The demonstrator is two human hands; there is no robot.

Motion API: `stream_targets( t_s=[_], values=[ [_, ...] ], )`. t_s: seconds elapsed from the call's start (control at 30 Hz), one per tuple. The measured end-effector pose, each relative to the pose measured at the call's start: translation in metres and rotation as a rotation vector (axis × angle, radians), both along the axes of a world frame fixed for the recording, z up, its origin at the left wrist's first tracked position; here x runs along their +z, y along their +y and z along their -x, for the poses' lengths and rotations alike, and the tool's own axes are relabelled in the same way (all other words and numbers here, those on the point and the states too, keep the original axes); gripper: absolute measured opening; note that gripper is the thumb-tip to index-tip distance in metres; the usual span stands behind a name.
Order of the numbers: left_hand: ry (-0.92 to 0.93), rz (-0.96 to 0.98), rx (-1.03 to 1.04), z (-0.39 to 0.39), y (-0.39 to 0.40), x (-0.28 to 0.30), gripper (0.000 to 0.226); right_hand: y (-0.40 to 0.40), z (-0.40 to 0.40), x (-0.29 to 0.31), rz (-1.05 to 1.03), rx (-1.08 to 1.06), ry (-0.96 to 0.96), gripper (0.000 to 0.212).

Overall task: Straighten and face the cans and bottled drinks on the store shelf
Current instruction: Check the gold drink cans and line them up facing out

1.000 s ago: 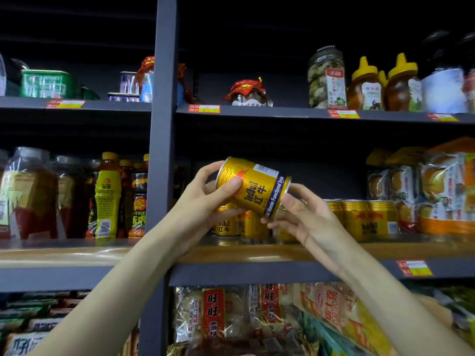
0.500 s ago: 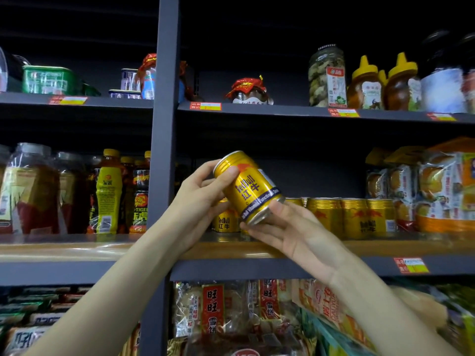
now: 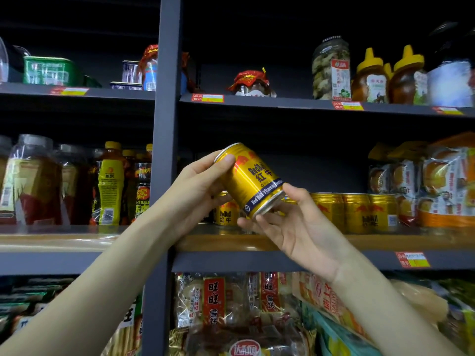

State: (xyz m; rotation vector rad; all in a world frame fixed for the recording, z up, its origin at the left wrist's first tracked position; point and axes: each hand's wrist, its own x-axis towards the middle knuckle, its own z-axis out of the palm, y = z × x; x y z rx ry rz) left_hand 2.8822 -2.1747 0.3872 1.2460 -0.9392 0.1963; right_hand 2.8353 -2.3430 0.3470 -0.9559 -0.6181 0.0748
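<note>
Held tilted in the air between both hands, the small gold metal drink can (image 3: 250, 179) looks rigid, smooth and probably slippery, so the left hand (image 3: 198, 187) pinching its top rim and the right hand (image 3: 295, 222) cradling its base seem sensible holds.

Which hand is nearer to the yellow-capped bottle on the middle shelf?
Left. The left hand grips the gold can's top end, closer to the yellow-capped bottle; the right hand holds its base, farther right.
</note>
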Motion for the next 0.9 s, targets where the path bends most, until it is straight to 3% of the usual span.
stream_targets(
  t_s=[0.17, 0.33, 0.57, 0.77, 0.9],
  values=[
    [0.111, -0.011, 0.105, 0.001, 0.000, -0.001, 0.016, 0.002, 0.005, 0.003, 0.251, -0.279, -0.082, 0.054],
    [0.180, -0.074, 0.116, 0.004, 0.001, -0.006, 0.021, 0.002, 0.016, -0.001, 0.382, -0.376, -0.157, 0.047],
    [0.094, -0.125, 0.129, 0.017, 0.002, -0.012, 0.017, 0.006, 0.026, -0.007, 0.447, -0.529, -0.227, 0.053],
    [-0.026, -0.140, 0.063, 0.039, 0.020, -0.017, 0.027, 0.014, 0.045, -0.019, 0.423, -0.474, -0.245, 0.056],
    [-0.062, -0.122, 0.005, 0.041, 0.025, -0.017, 0.031, 0.012, 0.044, -0.019, 0.319, -0.472, -0.200, 0.044]
  ],
)
